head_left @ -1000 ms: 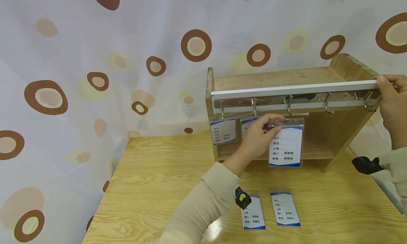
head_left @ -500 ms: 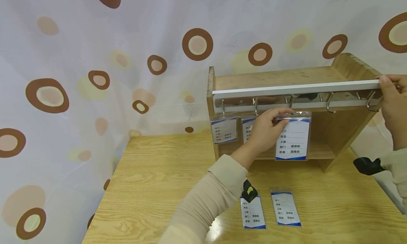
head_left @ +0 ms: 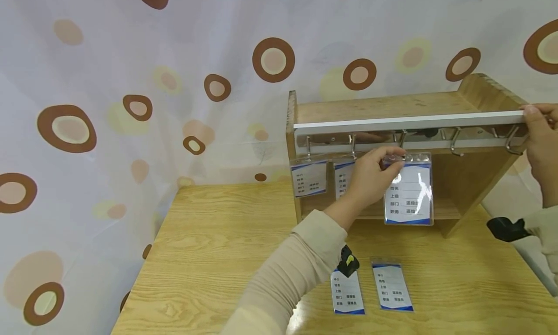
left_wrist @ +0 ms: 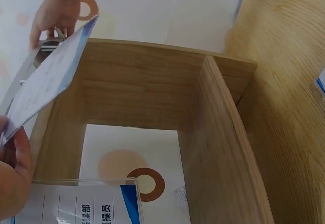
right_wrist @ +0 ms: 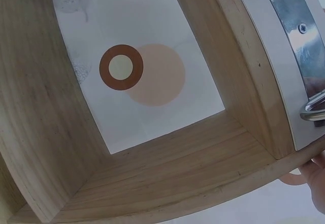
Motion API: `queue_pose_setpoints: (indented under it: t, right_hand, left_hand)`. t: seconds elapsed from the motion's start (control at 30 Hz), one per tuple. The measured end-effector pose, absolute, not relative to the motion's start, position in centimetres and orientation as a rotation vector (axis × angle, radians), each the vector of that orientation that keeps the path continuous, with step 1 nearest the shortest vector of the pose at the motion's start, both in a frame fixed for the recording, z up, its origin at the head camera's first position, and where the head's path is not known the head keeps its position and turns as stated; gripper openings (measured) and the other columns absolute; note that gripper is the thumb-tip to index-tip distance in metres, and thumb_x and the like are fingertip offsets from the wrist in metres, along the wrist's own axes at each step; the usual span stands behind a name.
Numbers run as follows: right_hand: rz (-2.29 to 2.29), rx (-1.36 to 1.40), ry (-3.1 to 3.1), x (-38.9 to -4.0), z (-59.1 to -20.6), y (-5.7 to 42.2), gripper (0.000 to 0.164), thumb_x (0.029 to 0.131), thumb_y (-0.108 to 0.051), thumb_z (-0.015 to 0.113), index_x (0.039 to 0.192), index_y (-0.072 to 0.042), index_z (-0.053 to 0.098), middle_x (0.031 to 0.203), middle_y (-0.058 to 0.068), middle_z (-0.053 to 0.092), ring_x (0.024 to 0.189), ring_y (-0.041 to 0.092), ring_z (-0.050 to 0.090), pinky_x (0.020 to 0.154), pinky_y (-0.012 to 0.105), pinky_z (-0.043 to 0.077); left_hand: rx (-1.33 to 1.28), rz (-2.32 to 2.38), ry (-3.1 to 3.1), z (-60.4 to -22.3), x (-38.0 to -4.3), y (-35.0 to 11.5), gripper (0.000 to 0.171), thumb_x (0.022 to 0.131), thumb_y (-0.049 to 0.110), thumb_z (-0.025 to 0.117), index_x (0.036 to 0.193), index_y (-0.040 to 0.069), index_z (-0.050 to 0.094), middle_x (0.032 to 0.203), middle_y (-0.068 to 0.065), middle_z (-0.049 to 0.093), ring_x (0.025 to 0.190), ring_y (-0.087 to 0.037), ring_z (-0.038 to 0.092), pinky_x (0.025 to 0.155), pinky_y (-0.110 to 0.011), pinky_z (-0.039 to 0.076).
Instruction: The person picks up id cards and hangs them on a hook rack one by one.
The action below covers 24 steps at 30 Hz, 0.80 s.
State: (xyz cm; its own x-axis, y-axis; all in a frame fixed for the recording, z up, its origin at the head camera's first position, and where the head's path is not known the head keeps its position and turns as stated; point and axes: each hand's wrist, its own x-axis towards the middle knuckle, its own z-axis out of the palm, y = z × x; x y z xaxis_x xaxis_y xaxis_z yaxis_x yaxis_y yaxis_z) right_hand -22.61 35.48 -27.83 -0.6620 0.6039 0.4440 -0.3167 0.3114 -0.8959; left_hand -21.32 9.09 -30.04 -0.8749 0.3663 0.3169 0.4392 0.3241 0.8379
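My left hand (head_left: pixel 372 175) pinches a clear-sleeved name badge (head_left: pixel 411 194) by its upper left corner. The badge's top edge is at the third hook (head_left: pixel 402 140) of the metal hook rail; the fingers hide whether its slot is over the hook. In the left wrist view the badge (left_wrist: pixel 51 79) tilts outward. Two other badges hang on the leftmost hooks: one (head_left: pixel 308 179) in full sight, one (head_left: pixel 342 180) partly behind the left hand. My right hand (head_left: pixel 542 151) grips the right end of the wooden rack (head_left: pixel 379 107), thumb in front.
Two more badges lie flat on the table: one (head_left: pixel 348 294) partly under the left wrist camera, another (head_left: pixel 392 286) to its right. Two bare hooks, one (head_left: pixel 455 141) and another (head_left: pixel 512 140), project at right. A patterned curtain (head_left: pixel 174 58) stands behind.
The left hand has carried the badge right and slightly up to the third hook, and the badge's face now catches glare. The right hand stays on the rack's end.
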Motion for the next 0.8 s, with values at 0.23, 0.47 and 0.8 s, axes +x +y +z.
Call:
queue_pose_setpoints:
  t: [0.23,0.47,0.8]
  right_hand:
    - [1.464,-0.253,-1.782,-22.59,-27.96,35.38,0.019,0.088,-0.01,0.048,0.08,-0.022,0.06,0.072,-0.008,0.049,0.069,0.001,0.044,0.063,0.009,0.034]
    - [1.458,-0.234,-1.785,-22.66,-28.0,35.33,0.019,0.088,-0.009,0.047,0.08,-0.021,0.059,0.073,-0.008,0.05,0.069,0.001,0.045,0.063,0.009,0.035]
    - [1.384,-0.21,-1.798,-22.61,-28.12,35.22,0.021,0.088,-0.008,0.046,0.08,-0.024,0.057,0.072,-0.011,0.05,0.068,0.0,0.045,0.063,0.011,0.034]
  left_hand:
    - [-0.722,-1.647,-2.497,-30.08,-21.28,9.4,0.02,0.084,0.016,0.057,0.103,0.02,0.059,0.076,0.01,0.053,0.055,-0.001,0.043,0.044,-0.014,0.038]
    - [-0.715,-1.577,-2.517,-29.85,-21.14,9.31,0.021,0.084,0.016,0.057,0.103,0.022,0.059,0.078,0.011,0.054,0.054,-0.001,0.044,0.044,-0.013,0.037]
    - [-0.844,-1.341,-2.507,-29.91,-21.65,9.04,0.02,0.086,0.016,0.054,0.104,0.022,0.059,0.097,0.012,0.057,0.079,0.008,0.049,0.058,-0.006,0.037]
